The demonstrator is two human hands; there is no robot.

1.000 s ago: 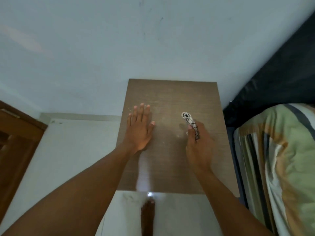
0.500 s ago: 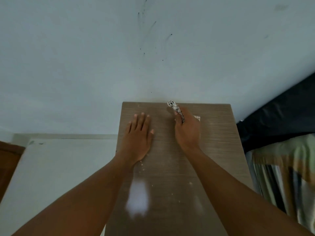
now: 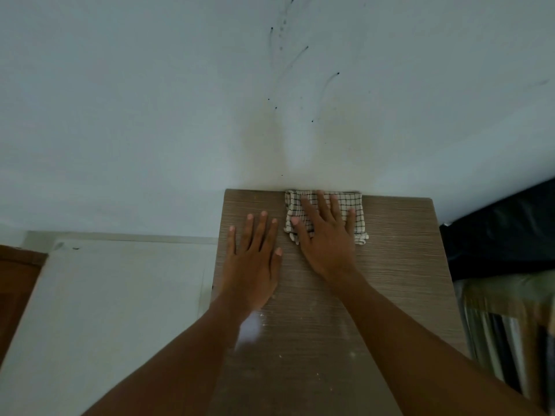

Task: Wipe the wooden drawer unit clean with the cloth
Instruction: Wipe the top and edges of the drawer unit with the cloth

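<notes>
The wooden drawer unit (image 3: 399, 265) shows its brown grained top, pushed against the wall, with pale crumbs and dust near its front. A white cloth with a black check (image 3: 359, 205) lies flat at the top's back edge. My right hand (image 3: 326, 232) presses down on the cloth with fingers spread, covering its middle. My left hand (image 3: 255, 259) rests flat on the bare wood just left of the cloth, fingers apart, holding nothing.
The pale wall (image 3: 180, 115) behind the unit carries dark scuff marks. A white floor (image 3: 105, 310) lies to the left, with a brown wooden door edge (image 3: 15, 283) at far left. A dark bed frame (image 3: 504, 232) and striped bedding (image 3: 510, 325) stand close on the right.
My right hand has gone from gripping the bunched cloth to pressing it flat and spread at the back edge. The view has tilted up toward the wall. My left hand stays flat.
</notes>
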